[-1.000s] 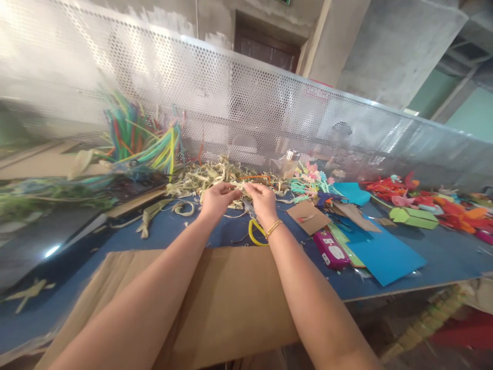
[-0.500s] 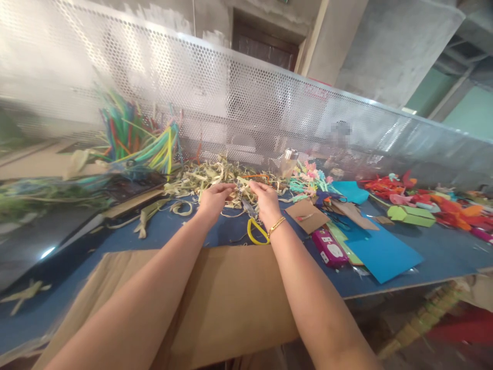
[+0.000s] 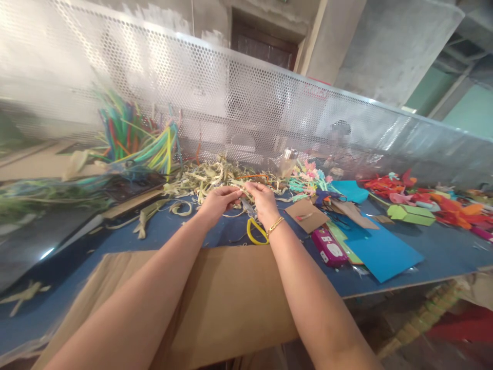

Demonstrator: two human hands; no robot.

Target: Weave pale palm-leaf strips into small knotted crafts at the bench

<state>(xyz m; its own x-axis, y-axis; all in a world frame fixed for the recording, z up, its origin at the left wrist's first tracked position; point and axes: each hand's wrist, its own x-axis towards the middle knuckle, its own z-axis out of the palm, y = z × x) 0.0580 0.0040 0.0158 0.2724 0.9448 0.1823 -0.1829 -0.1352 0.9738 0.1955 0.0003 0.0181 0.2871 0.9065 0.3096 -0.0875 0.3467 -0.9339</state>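
Observation:
My right hand (image 3: 263, 201), with a gold chain bracelet (image 3: 276, 226) on its wrist, pinches a thin pale green strip (image 3: 239, 183). My left hand (image 3: 217, 204) is closed, its fingertips meeting the right hand's at the strip; the exact grip is hidden. Below the right hand lies a pair of scissors (image 3: 257, 232) with yellow handles, its grey blades pointing away from me. Just behind both hands spreads a tangled heap of similar pale green strips (image 3: 210, 174).
Brown cardboard (image 3: 231, 303) lies under my forearms. To the right are blue sheets (image 3: 389, 249), a purple packet (image 3: 328, 249) and red and orange pieces (image 3: 408, 187). Colourful stems (image 3: 123, 133) stand back left. A perforated metal panel (image 3: 254, 97) borders the table.
My left hand has moved right and the right hand slightly left, so the fingertips now meet. The scissors and the things on the table have stayed in place.

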